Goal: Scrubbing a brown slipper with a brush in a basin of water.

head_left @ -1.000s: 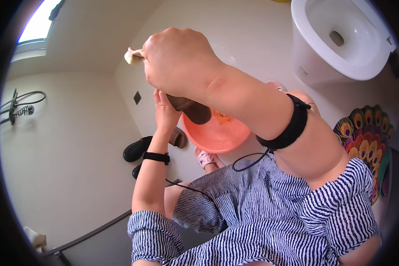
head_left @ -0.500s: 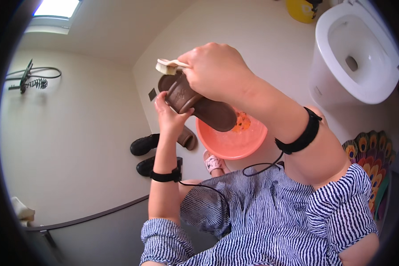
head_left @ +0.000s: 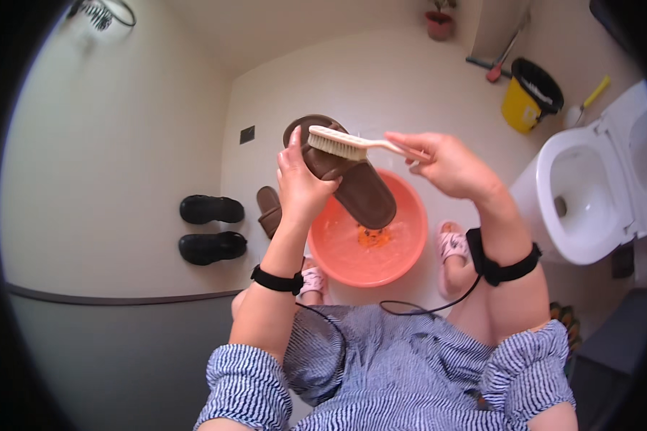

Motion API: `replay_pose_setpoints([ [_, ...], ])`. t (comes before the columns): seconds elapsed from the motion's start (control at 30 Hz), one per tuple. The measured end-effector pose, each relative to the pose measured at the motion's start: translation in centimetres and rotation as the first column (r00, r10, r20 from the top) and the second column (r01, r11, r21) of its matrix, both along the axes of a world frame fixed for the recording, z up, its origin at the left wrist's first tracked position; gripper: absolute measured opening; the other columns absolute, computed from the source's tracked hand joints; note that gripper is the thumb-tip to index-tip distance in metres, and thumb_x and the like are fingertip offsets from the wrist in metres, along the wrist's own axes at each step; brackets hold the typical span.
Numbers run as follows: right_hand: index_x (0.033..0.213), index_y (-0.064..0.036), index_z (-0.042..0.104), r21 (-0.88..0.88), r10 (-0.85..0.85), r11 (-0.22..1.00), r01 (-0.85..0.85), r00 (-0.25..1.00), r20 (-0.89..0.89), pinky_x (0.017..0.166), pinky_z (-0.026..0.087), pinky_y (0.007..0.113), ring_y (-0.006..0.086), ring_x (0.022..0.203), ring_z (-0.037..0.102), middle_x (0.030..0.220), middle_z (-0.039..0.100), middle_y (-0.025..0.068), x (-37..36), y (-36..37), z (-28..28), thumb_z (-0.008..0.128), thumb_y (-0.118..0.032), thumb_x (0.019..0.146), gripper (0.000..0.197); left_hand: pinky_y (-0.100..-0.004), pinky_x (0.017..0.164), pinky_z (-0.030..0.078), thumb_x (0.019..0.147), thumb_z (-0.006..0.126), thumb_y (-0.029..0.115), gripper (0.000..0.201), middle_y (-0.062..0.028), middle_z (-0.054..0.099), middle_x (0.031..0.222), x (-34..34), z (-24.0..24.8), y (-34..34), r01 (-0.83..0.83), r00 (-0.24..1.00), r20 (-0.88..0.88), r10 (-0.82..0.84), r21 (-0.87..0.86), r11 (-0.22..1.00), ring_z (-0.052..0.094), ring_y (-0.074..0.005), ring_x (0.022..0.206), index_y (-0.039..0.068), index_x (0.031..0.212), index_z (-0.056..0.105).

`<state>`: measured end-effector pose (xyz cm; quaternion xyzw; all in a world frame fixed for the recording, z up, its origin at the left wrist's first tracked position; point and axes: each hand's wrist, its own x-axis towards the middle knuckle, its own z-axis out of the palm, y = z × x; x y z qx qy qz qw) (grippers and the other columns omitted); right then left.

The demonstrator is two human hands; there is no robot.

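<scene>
A brown slipper (head_left: 365, 194) hangs slantwise over a pink-orange basin (head_left: 323, 248). My left hand (head_left: 300, 172) grips the slipper by its strap, thumb on one side and fingers on the other. In my right hand (head_left: 446, 164) is a cream scrub brush (head_left: 338, 142), held by its slim handle. Its bristles point down and appear to meet the slipper's strap, though the contact is hard to make out. Orange decoration shows on the basin's bottom under what looks like shallow water.
A second brown slipper (head_left: 269, 212) lies left of the basin, near a pair of black shoes (head_left: 212, 209). To the right stand a white toilet (head_left: 535, 208) and a yellow bin (head_left: 519, 106). A red plant pot (head_left: 438, 26) is at the back. Cables run from my arm straps.
The view has swung, bringing the bin and pot into sight. My right hand has moved off to the right of the slipper, and the brush now lies lengthwise across the strap.
</scene>
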<state>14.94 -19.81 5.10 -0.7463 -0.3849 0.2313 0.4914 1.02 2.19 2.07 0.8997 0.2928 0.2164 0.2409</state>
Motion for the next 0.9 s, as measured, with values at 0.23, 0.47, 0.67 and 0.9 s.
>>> replay_pose_setpoints([
  [0.23,0.156,-0.0270,0.034,-0.158,0.086,0.987,-0.043,0.957,0.278,0.093,0.052,0.040,0.0337,0.106,0.065,0.117,0.065,0.0173,-1.4,3.1,1.0,0.073,-0.020,0.089,0.077,-0.0466,0.097,0.051,0.060,0.090,0.013,0.099,-0.0125,0.045,0.131,0.3,1.8,-1.8,0.073,0.996,0.042,-0.075,0.061,0.996,0.051,-0.0370,0.116,0.027,0.147,0.045],
  [0.47,0.147,-0.0332,0.049,0.062,-0.085,0.996,0.060,0.802,0.592,0.075,0.054,0.041,0.0293,0.080,0.063,0.086,0.060,0.0097,-4.7,6.5,0.6,0.070,-0.017,0.089,0.064,-0.0466,0.095,0.050,0.064,0.086,0.016,0.076,-0.0149,0.047,0.129,0.9,1.6,-2.1,-0.062,0.986,0.153,0.065,-0.018,0.998,0.052,-0.0395,0.113,0.007,0.130,0.050],
  [0.67,0.139,-0.0308,0.061,0.032,-0.234,0.956,0.293,0.688,0.687,0.064,0.054,0.040,0.0268,0.073,0.064,0.081,0.061,0.0073,-2.2,6.3,0.0,0.064,-0.026,0.095,0.044,-0.0463,0.098,0.049,0.060,0.082,0.005,0.078,-0.0146,0.048,0.128,0.7,2.7,-1.8,-0.053,0.982,0.177,0.062,-0.056,0.997,0.052,-0.0392,0.115,0.008,0.130,0.048],
  [0.9,0.137,-0.0274,0.062,0.064,-0.164,0.985,0.162,0.731,0.662,0.063,0.053,0.042,0.0291,0.067,0.064,0.079,0.062,0.0089,-4.1,6.2,0.3,0.066,-0.026,0.094,0.044,-0.0450,0.098,0.049,0.060,0.081,0.002,0.075,-0.0140,0.048,0.127,0.3,1.6,-1.2,-0.055,0.992,0.103,0.074,-0.181,0.982,0.052,-0.0382,0.118,0.009,0.127,0.048],
])
